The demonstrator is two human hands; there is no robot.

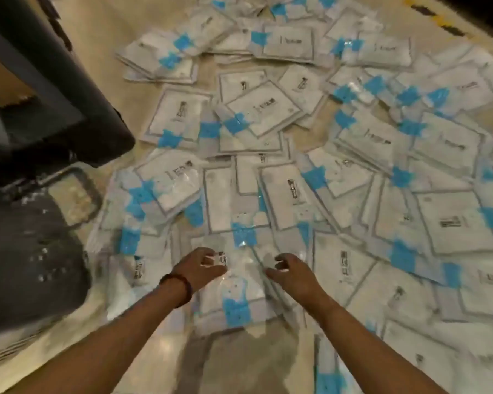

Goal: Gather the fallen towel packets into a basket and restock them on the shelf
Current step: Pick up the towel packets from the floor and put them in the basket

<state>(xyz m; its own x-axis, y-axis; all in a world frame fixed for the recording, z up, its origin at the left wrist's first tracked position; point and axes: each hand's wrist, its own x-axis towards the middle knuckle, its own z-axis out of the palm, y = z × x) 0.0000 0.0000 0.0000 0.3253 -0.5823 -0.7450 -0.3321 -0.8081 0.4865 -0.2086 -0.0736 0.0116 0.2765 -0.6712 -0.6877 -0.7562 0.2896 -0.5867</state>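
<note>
Left hand [202,267], right hand [293,271] grip packet [244,268] between

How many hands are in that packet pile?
2: the left hand, and the right hand beside it, both gripping a towel packet at the pile's near edge.

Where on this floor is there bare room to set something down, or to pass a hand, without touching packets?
One bare floor patch lies between the forearms, below the left hand and right hand. A second strip runs at top left, between the dark bin and the towel packets. Elsewhere packets overlap thickly, most of all right of the hands.
</note>
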